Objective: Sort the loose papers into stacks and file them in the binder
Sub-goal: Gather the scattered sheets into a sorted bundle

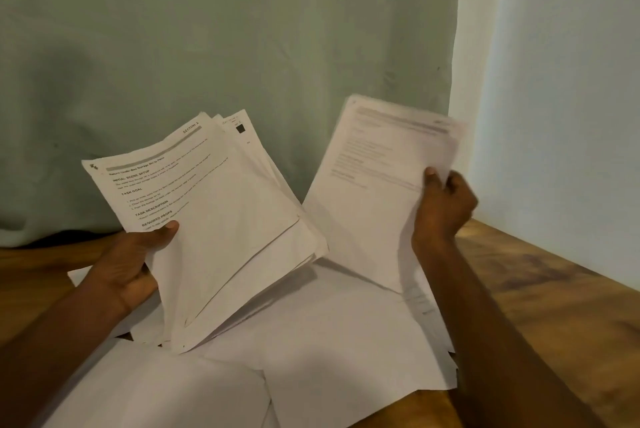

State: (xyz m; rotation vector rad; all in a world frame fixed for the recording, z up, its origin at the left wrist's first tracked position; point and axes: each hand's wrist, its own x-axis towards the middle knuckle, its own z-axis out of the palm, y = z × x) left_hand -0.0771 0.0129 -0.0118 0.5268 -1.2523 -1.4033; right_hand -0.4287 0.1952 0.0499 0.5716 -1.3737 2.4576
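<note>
Papers [221,206] in both hands, right sheet [377,185] blurred

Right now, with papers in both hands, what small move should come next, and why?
Probably lay the single sheet pinched by the right hand onto the loose papers on the wooden table. The left hand grips the thick stack, so this sheet is already apart, and no binder is in view.

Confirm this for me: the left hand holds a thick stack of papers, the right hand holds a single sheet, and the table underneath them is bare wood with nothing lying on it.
Not quite. The head view shows the left hand holding the stack and the right hand a single sheet, but the table is not bare: loose papers lie spread across it.
</note>
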